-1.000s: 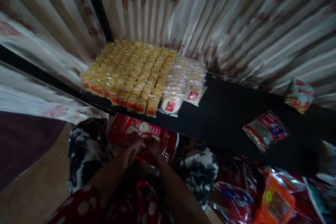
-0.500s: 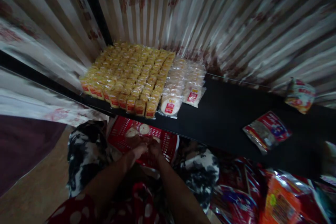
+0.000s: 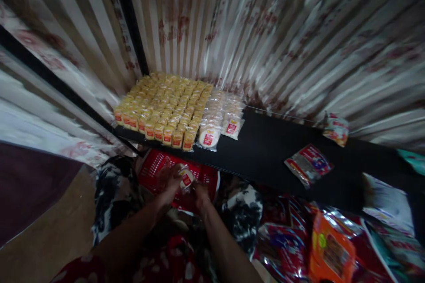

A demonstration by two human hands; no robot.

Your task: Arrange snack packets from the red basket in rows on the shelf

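My left hand (image 3: 171, 179) is closed around the left side of a small clear packet of a round white cake (image 3: 186, 178) with a red label. At the packet's lower right edge, my right hand (image 3: 200, 192) has its fingers closed; they are dim and slightly blurred. Both hands are over a red plastic basket (image 3: 211, 176) resting between my knees. On the black shelf (image 3: 262, 150) just beyond stand several rows of yellow wrapped snacks (image 3: 162, 106). Beside them, two rows of white round-cake packets (image 3: 209, 135) are lined up.
Right along the shelf lie a red and purple packet (image 3: 308, 164), a small upright packet (image 3: 336, 129) and a white packet (image 3: 388, 203). Below its front edge are red bags (image 3: 282, 247) and an orange bag (image 3: 332, 247). A striped curtain (image 3: 206, 17) hangs behind.
The white cake packet, earlier low in the basket or hidden by the hands, is now held up with its red label showing. My view has swung somewhat to the right.
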